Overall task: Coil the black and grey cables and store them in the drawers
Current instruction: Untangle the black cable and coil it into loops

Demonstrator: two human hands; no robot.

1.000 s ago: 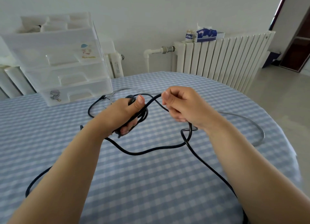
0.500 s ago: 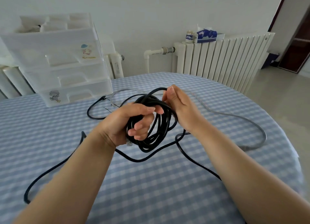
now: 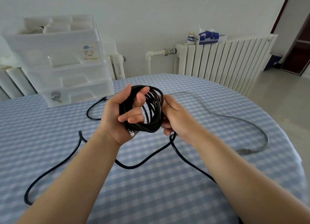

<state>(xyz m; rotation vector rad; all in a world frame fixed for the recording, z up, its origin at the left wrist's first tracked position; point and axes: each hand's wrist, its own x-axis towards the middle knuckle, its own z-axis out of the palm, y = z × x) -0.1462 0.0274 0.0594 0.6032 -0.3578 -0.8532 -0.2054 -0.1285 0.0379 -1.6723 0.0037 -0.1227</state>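
Above the checked table (image 3: 167,198), the black cable (image 3: 151,113) now forms a fuller multi-turn coil than a second ago, held around the left hand (image 3: 117,116) fingers while the right hand (image 3: 174,118) pinches its side, so coiling continues, long slack and the grey cable (image 3: 234,118) remaining on the table.

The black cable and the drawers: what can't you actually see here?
- Black cable, head view: its far length runs off the bottom edge, and the right arm covers part.
- Right hand: its fingertips sit behind the coil.
- Drawers: frosted fronts hide any contents.
- Grey cable: its near end is blocked by the right hand.
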